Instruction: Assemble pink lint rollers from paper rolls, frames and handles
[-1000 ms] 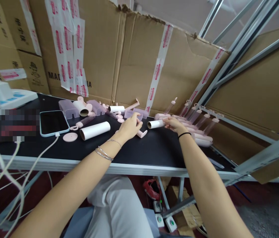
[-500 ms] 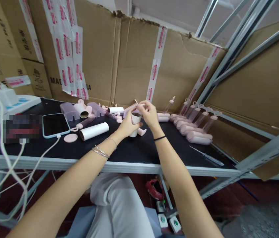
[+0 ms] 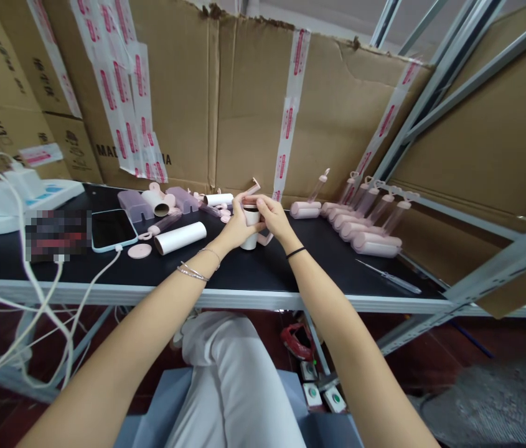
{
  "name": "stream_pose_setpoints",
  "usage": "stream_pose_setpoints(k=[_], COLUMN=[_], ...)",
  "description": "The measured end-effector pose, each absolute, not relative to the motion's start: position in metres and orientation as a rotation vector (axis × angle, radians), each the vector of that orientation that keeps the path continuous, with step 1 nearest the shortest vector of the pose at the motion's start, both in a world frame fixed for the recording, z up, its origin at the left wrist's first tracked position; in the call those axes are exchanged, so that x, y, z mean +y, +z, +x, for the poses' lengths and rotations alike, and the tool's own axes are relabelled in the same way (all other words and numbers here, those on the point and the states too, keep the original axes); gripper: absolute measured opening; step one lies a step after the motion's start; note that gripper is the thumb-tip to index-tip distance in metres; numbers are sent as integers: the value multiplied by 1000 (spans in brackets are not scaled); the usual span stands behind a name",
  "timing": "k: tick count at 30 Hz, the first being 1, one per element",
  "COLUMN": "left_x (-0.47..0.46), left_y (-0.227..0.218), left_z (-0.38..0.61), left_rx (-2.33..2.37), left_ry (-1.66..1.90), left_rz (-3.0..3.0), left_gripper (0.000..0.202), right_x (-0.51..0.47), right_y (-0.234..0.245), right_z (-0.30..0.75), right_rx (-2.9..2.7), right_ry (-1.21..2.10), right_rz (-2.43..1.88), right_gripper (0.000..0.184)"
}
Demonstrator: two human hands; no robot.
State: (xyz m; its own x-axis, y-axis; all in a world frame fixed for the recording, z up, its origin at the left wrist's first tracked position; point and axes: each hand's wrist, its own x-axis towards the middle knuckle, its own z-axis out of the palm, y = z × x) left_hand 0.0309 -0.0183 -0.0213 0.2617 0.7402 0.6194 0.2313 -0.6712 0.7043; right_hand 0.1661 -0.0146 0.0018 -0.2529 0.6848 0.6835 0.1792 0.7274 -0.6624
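My left hand is wrapped round an upright white paper roll, its hollow top end facing me. Just right of it, my right hand has its fingers closed at the roll's top, on a thin pink plastic part. The bent end of this pink part sticks up behind the fingers; most of it is hidden. A second pink piece shows low beside the roll, partly covered by my hands. Left of my hands lie another white paper roll and a round pink disc.
Pink lint rollers with clear handles line the table's right side, near a screwdriver. At left are a charging phone, a power strip and lilac covers. Cardboard walls the back.
My hands have come closer together over the top of the roll. The bent end of the pink part now stands up more clearly behind them. The view has shifted slightly.
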Motion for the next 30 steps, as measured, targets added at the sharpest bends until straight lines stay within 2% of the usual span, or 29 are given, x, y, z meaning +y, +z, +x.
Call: stream_pose_setpoints(k=[12,19,24,27,30], left_x=[-16,-24,-29,-28,-25], left_y=[-18,-16,-13,-13,-15], left_z=[31,30,29,29,29], left_rx=[900,993,1112,1098,1076], left_ry=[1392,1285,1274,1286,1294], left_rz=[2101,2139,2188,2197,2207], left_gripper=[62,60,56,55,54], right_x=[-20,-8,3,-2,-10], right_y=[12,10,7,7,7], right_z=[170,176,186,185,179], right_rx=[-1581,-1305,-978,-1089,-1452], right_ry=[957,960,1005,1050,1012], right_rz=[-698,-625,-758,-823,-812], right_gripper=[48,36,26,21,27])
